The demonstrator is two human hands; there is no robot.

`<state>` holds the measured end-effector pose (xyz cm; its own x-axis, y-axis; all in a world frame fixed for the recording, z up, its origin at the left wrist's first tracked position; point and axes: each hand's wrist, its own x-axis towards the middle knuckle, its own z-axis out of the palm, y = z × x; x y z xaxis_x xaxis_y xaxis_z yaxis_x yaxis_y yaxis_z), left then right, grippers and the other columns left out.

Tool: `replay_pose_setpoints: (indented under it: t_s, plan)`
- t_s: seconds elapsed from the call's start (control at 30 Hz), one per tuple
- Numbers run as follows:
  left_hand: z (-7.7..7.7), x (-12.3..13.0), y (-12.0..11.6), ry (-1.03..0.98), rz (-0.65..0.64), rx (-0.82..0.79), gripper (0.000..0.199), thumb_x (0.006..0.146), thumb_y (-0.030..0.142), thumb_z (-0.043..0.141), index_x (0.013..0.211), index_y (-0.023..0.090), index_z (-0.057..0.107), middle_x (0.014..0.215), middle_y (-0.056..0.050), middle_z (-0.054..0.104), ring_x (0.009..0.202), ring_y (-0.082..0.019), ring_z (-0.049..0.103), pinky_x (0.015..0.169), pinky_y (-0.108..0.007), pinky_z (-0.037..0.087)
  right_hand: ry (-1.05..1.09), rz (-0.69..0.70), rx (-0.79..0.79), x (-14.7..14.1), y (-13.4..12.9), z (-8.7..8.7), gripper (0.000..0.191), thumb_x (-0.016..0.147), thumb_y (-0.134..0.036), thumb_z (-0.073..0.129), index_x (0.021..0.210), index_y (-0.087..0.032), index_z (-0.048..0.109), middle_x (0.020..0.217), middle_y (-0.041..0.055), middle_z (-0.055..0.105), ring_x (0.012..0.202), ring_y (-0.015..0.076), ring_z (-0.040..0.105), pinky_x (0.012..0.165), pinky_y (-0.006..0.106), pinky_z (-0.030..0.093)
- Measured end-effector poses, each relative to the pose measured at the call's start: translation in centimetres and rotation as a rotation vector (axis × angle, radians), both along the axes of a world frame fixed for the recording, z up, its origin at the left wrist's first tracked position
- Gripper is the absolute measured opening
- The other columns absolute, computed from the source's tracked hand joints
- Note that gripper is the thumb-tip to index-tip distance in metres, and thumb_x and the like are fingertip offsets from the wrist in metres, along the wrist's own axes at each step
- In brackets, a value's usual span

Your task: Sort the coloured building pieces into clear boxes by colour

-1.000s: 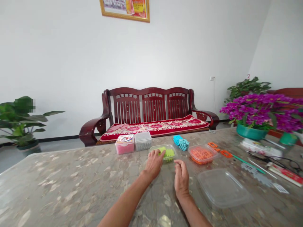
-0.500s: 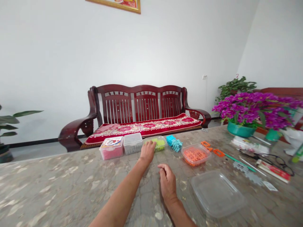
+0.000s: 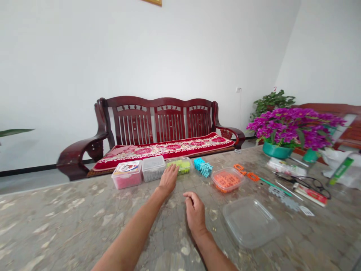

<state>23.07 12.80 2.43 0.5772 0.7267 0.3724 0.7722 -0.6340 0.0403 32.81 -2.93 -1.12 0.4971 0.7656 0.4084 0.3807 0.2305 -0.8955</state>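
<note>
Clear rectangular plastic tub (image 3: 191, 165) of lime-green plastic pieces (image 3: 185, 165), just below the fingertips of the left hand (image 3: 168, 179).
Set near the far edge of the grey stone-patterned tabletop (image 3: 93, 222), at twelve o'clock from the wearer. Left fingers stretched forward, narrowly parted, at the tub's near-left rim; cannot tell whether pressing on it. Right hand (image 3: 195, 212) at half past five from the tub, well apart, fingers curled in, thumb beside forefinger; cannot tell whether holding anything. Around the tub: at nine, frosted plastic box of grey pieces (image 3: 153, 169), then clear plastic box with pink contents (image 3: 128, 180); at three, bright-blue plastic cluster (image 3: 203, 167); about four, clear plastic tub of orange pieces (image 3: 228, 180); at twelve, dark-red slatted wooden sofa (image 3: 126, 101).
</note>
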Motion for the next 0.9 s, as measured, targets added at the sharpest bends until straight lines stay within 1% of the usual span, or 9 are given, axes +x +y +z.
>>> replay_pose_setpoints:
  t_s: [0.1, 0.2, 0.33, 0.4, 0.47, 0.53, 0.67, 0.77, 0.9]
  plan:
    - [-1.0, -0.5, -1.7, -0.037, -0.036, 0.023, 0.064, 0.082, -0.004, 0.043, 0.144, 0.010, 0.041, 0.155, -0.020, 0.039, 0.146, -0.030, 0.032, 0.118, -0.047, 0.029, -0.072, -0.031, 0.039, -0.1, -0.2, 0.2, 0.032, 0.080, -0.022, 0.042, 0.087, -0.021, 0.072, 0.085, 0.0044, 0.076, 0.081, 0.0180, 0.069, 0.077, 0.027, 0.055]
    - [-2.4, -0.7, -4.5, -0.054, -0.085, 0.020, 0.065, 0.081, 0.003, 0.050, 0.144, 0.013, 0.042, 0.156, -0.017, 0.039, 0.147, -0.030, 0.031, 0.118, -0.047, 0.031, -0.202, -0.049, 0.111, -0.3, -0.7, 1.1, 0.034, 0.084, -0.019, 0.039, 0.091, -0.022, 0.072, 0.085, 0.0044, 0.075, 0.080, 0.0184, 0.069, 0.073, 0.028, 0.056]
    - [-4.3, -1.5, -8.9, -0.142, -0.235, -0.082, 0.062, 0.082, 0.010, 0.053, 0.143, 0.016, 0.043, 0.153, -0.015, 0.044, 0.146, -0.029, 0.033, 0.118, -0.048, 0.034, -0.311, -0.040, 0.146, 2.0, -2.4, 4.6, 0.031, 0.092, -0.023, 0.040, 0.099, -0.026, 0.070, 0.098, 0.0077, 0.074, 0.093, 0.0214, 0.068, 0.086, 0.033, 0.054]
    - [-4.7, -2.4, -11.0, -0.158, -0.294, -0.159, 0.066, 0.082, 0.011, 0.054, 0.146, 0.020, 0.040, 0.155, -0.012, 0.043, 0.147, -0.028, 0.033, 0.118, -0.048, 0.034, -0.408, -0.220, 0.099, 4.9, -4.1, 6.8, 0.032, 0.093, -0.027, 0.040, 0.110, -0.023, 0.067, 0.109, 0.0120, 0.071, 0.105, 0.0243, 0.064, 0.096, 0.039, 0.050]
    - [-4.6, -3.4, -12.8, -0.178, -0.302, -0.248, 0.064, 0.084, 0.014, 0.055, 0.146, 0.022, 0.040, 0.154, -0.012, 0.043, 0.145, -0.028, 0.037, 0.118, -0.048, 0.034, -0.548, -0.443, -0.031, 8.7, -6.1, 8.3, 0.039, 0.090, -0.031, 0.043, 0.122, -0.017, 0.061, 0.123, 0.0149, 0.066, 0.116, 0.0297, 0.059, 0.102, 0.048, 0.045]
    - [-4.1, -4.3, -14.3, -0.184, -0.295, -0.347, 0.060, 0.087, 0.017, 0.054, 0.145, 0.022, 0.043, 0.154, -0.012, 0.044, 0.143, -0.028, 0.040, 0.118, -0.049, 0.034, -0.691, -0.580, -0.283, 12.4, -8.2, 8.7, 0.047, 0.090, -0.033, 0.042, 0.131, -0.016, 0.057, 0.136, 0.0173, 0.058, 0.124, 0.0337, 0.053, 0.104, 0.053, 0.041]
    - [-2.6, -5.2, -16.2, -0.242, -0.326, -0.519, 0.074, 0.084, 0.024, 0.064, 0.151, 0.023, 0.035, 0.157, -0.012, 0.039, 0.145, -0.029, 0.036, 0.120, -0.049, 0.029, -0.768, -0.606, -0.734, 16.6, -11.3, 6.9, 0.058, 0.092, -0.040, 0.039, 0.140, -0.008, 0.049, 0.141, 0.0225, 0.053, 0.126, 0.0367, 0.053, 0.102, 0.051, 0.043]
    - [-1.8, -5.3, -17.1, -0.286, -0.388, -0.641, 0.099, 0.075, 0.033, 0.078, 0.157, 0.022, 0.023, 0.162, -0.015, 0.026, 0.149, -0.030, 0.027, 0.122, -0.047, 0.025, -0.759, -0.528, -0.871, 15.8, -11.7, 5.7, 0.058, 0.094, -0.041, 0.032, 0.143, -0.013, 0.047, 0.142, 0.0197, 0.053, 0.122, 0.0344, 0.058, 0.095, 0.048, 0.049]
    - [-1.7, -6.0, -17.8, -0.363, -0.453, -0.711, 0.130, 0.057, 0.044, 0.092, 0.159, 0.022, 0.012, 0.166, -0.018, 0.010, 0.152, -0.036, 0.014, 0.122, -0.052, 0.020, -0.787, -0.380, -0.829, 10.5, -9.9, 6.0, 0.057, 0.095, -0.039, 0.034, 0.144, -0.012, 0.045, 0.142, 0.0181, 0.054, 0.120, 0.0331, 0.059, 0.096, 0.046, 0.049]
